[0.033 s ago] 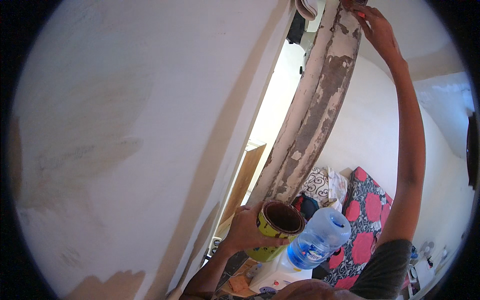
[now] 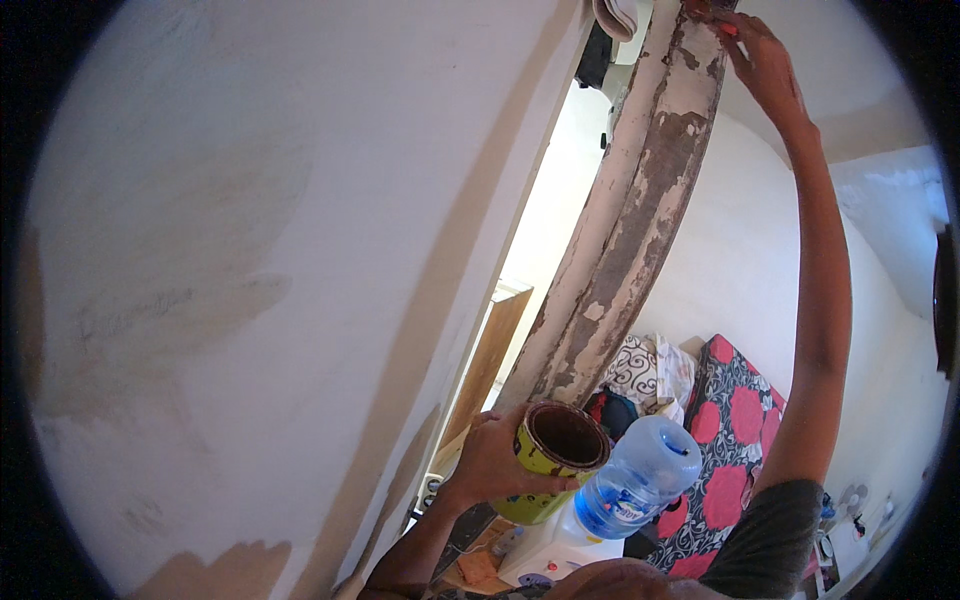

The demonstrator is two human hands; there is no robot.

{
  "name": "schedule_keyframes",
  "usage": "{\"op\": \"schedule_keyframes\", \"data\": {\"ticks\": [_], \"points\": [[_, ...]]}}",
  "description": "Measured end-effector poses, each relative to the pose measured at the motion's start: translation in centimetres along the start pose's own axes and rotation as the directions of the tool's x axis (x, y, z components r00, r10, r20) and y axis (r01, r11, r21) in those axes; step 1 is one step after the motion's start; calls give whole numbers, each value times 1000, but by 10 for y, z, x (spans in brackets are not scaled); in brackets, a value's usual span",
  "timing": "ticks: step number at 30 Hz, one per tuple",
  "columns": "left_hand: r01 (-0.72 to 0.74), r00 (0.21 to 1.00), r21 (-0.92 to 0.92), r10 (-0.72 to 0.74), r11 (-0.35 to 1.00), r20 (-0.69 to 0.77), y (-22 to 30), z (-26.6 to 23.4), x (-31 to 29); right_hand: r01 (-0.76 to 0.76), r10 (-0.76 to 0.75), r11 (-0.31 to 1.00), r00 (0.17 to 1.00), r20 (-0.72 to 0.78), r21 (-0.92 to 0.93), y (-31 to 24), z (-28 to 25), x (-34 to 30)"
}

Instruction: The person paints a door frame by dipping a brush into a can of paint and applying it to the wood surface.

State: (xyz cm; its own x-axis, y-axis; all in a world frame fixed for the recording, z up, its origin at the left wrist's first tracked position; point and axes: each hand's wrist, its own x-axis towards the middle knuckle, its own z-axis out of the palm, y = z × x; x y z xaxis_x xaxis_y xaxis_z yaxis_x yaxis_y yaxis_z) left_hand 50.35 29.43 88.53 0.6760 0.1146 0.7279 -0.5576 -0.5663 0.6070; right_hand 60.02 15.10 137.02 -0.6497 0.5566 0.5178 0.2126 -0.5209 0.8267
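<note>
My left hand is wrapped round a yellow-green paint can, held tilted at the lower middle. Dark brown paint coats its inside and rim. At the top right, my right arm reaches up, and my right hand is closed on a paintbrush. Only a bit of its red handle shows between the fingers. The brush end meets the top of a door frame, where the surface is dark reddish brown. Lower down, the frame's pale coat is peeling in patches over a darker layer.
A pale, smudged panel fills the left side. Behind the can stands a white water dispenser with a clear blue bottle on top. A patterned red-and-black mattress and bundled cloths lie beyond, near a white wall.
</note>
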Motion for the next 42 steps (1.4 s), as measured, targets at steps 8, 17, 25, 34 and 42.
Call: {"op": "schedule_keyframes", "data": {"ticks": [8, 17, 25, 34, 42], "points": [[115, 990, -96, -106, 989, 90, 14, -4, 0, -74, 74, 996, 997, 9, -41, 36, 3, 3], [66, 993, -63, -60, 996, 100, 10, 1, 0, -46, 51, 997, 995, -88, 58, 29, -20, 4], [91, 993, -78, -84, 993, 89, 7, 2, 0, 0, -5, 998, 996, 92, 60, 36, -17, -20], [-18, 1000, -69, 19, 997, 9, 1, 10, 1, 75, -73, 994, 997, 37, -84, 61, -2, -11], [-26, 1000, -66, 27, 997, 7, 3, 9, 2, -185, 187, 982, 981, -54, 43, 35, -28, -2]]}}
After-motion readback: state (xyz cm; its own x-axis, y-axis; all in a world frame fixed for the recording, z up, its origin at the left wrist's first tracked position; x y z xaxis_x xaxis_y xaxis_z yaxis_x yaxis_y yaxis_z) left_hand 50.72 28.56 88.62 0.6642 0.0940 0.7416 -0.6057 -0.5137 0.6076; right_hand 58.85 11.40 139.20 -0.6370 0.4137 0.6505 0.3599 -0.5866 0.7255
